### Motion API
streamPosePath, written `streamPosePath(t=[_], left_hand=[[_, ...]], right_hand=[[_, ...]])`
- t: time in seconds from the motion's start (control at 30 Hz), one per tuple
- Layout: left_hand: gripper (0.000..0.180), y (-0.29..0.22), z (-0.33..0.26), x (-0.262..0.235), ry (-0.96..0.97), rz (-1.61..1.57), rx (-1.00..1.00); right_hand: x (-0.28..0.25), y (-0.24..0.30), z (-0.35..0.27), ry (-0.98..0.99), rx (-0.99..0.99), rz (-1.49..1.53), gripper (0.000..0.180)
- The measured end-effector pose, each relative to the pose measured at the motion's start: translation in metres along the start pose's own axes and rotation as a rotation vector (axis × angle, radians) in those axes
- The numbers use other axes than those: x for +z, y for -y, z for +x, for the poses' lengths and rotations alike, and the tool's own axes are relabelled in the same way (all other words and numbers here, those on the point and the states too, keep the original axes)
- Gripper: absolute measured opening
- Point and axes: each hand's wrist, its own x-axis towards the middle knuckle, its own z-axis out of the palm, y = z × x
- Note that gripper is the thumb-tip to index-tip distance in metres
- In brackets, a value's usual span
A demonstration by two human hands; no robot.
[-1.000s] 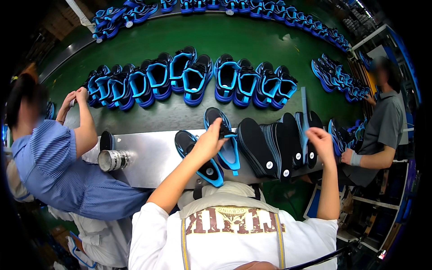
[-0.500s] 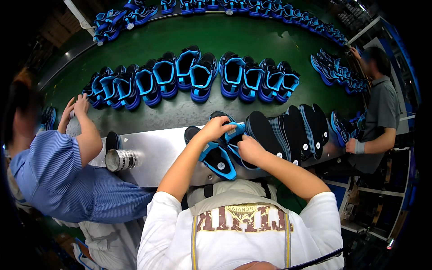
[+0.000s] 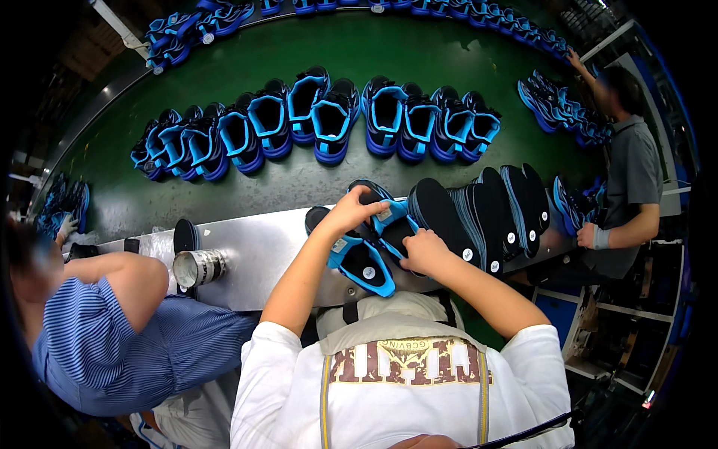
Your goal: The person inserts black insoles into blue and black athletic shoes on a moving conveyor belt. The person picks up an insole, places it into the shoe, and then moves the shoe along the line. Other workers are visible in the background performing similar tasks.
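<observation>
My left hand (image 3: 351, 212) closes on the light-blue tongue of a black and blue sports shoe (image 3: 387, 241) on the metal bench. At the same shoe's heel-side collar is my right hand (image 3: 428, 253), its fingers curled over the edge and partly hidden inside the opening. Just left of it lies a second shoe (image 3: 378, 283) of the same kind, an insole with a round white sticker showing in it. Stacks of black insoles with blue edges (image 3: 436, 213) stand right beside my right hand.
A smeared tin can (image 3: 199, 268) and an upright dark insole (image 3: 186, 236) are on the bench to the left. Beyond the metal bench (image 3: 258, 254), a row of shoes (image 3: 333, 123) stands on the green surface. Co-workers are at left (image 3: 112, 344) and right (image 3: 636, 165).
My right hand has shifted slightly at the collar; my left keeps its hold on the tongue. The left co-worker has leaned away to the left, and the right co-worker's far arm has reached up.
</observation>
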Motion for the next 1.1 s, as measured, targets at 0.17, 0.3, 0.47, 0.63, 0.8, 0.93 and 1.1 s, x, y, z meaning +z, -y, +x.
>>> streamPosePath(t=[0.17, 0.3, 0.47, 0.63, 0.8, 0.93, 1.1], left_hand=[[0.036, 0.011, 0.008, 0.000, 0.091, 0.001, -0.060], [0.035, 0.010, 0.009, 0.002, 0.092, -0.011, -0.076], [0.043, 0.015, 0.007, 0.009, -0.017, 0.194, 0.151], [0.045, 0.014, 0.008, 0.006, 0.041, 0.222, 0.047], [0.044, 0.013, 0.008, 0.009, 0.022, 0.201, 0.065], [0.043, 0.003, -0.002, 0.009, -0.161, 0.334, 0.171], [0.037, 0.008, 0.000, 0.026, -0.326, 0.603, 0.590]], right_hand=[[0.021, -0.010, 0.003, -0.097, -0.224, -0.021, 0.013], [0.039, -0.014, 0.027, -0.261, -0.333, -0.077, 0.011], [0.056, -0.023, 0.037, -0.294, -0.378, -0.070, 0.010], [0.065, -0.018, 0.048, 0.004, -0.248, -0.292, 0.021], [0.067, -0.013, 0.069, 0.266, -0.027, -0.194, 0.032], [0.001, 0.005, 0.065, 0.181, -0.559, -0.671, 0.040], [0.021, -0.016, 0.057, 0.470, -0.602, -0.533, 0.034]])
